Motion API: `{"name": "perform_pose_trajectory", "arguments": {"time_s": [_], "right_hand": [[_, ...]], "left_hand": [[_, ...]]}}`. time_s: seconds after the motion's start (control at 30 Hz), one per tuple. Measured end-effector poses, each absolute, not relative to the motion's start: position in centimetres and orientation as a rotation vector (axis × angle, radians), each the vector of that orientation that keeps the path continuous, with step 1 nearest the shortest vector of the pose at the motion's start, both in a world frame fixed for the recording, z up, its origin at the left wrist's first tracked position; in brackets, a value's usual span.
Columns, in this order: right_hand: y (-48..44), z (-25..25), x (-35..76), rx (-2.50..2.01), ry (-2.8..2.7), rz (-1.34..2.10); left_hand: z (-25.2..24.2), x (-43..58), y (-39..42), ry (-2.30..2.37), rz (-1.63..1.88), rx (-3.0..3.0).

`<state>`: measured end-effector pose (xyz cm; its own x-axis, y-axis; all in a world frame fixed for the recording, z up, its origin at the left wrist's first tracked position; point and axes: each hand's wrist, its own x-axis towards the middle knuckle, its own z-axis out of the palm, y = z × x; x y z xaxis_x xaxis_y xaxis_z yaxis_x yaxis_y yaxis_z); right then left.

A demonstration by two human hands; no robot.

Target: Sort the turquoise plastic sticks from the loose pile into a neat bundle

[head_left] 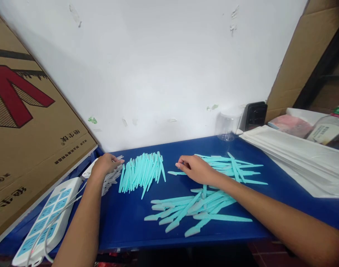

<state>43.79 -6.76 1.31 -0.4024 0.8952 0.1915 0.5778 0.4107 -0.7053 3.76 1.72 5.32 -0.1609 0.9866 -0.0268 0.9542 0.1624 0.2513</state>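
Observation:
My left hand (pixel 104 165) is at a pile of clear plastic caps (pixel 110 181), fingers curled and thumb pointing right; whatever is between the fingertips is hidden. Just right of it lies a row of turquoise eyebrow razors (pixel 141 172), side by side and mostly upright in view. My right hand (pixel 195 168) is over the left end of a loose pile of eyebrow razors (pixel 236 168), thumb and fingers drawn together. One razor (pixel 173 173) pokes out from beneath it. Nearer the front edge, another heap of razors (pixel 186 209) lies crisscrossed, partly beneath my right forearm.
A white power strip (pixel 48 218) with cables lies at the left, beside a large cardboard box (pixel 47 148). At the back right stand a clear plastic cup (pixel 228 128) and a black object (pixel 256 115). White sheets or bags (pixel 294 159) and a bottle (pixel 329 129) are at the right.

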Motion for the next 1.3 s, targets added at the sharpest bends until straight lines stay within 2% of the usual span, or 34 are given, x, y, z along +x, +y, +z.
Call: {"name": "perform_pose_trajectory", "arguments": {"time_s": [0.07, 0.17, 0.4, 0.53, 0.67, 0.77, 0.87, 1.0, 1.13, 1.3], "right_hand": [[-6.4, 1.2, 44.2, -1.33, -2.172, 0.539], [-6.1, 1.0, 45.0, -1.369, -2.264, 0.434], [-5.6, 0.0, 46.0, -1.273, -2.371, 0.664], [-5.5, 0.3, 46.1, -1.268, -2.381, 0.656], [-5.5, 1.1, 45.9, -1.351, -2.334, 0.536], [-5.7, 1.9, 45.8, -1.313, -2.231, 0.513], [-6.6, 2.9, 45.4, -1.155, -2.204, 0.786], [-8.6, 4.1, 44.2, -1.001, -2.396, 1.068], [-10.1, 3.9, 42.8, -1.021, -2.613, 1.032], [-10.0, 3.2, 42.5, -1.067, -2.682, 0.923]], "left_hand": [[5.5, 3.7, 1.6, 2.314, 0.219, 1.929], [5.6, 4.7, 1.3, 2.318, 0.299, 2.013], [4.2, 10.7, 0.5, 2.057, 0.706, 2.288], [3.8, 13.9, -0.9, 1.654, 0.858, 2.427], [3.9, 16.7, -3.3, 1.22, 0.729, 2.375], [3.9, 18.2, -4.7, 1.072, 0.614, 2.41], [4.0, 18.3, -4.6, 1.123, 0.746, 2.564], [4.2, 16.4, -3.0, 1.443, 0.958, 2.703], [3.9, 15.1, -2.0, 1.661, 0.935, 2.805], [3.4, 15.8, -2.0, 1.588, 0.913, 2.848]]}}
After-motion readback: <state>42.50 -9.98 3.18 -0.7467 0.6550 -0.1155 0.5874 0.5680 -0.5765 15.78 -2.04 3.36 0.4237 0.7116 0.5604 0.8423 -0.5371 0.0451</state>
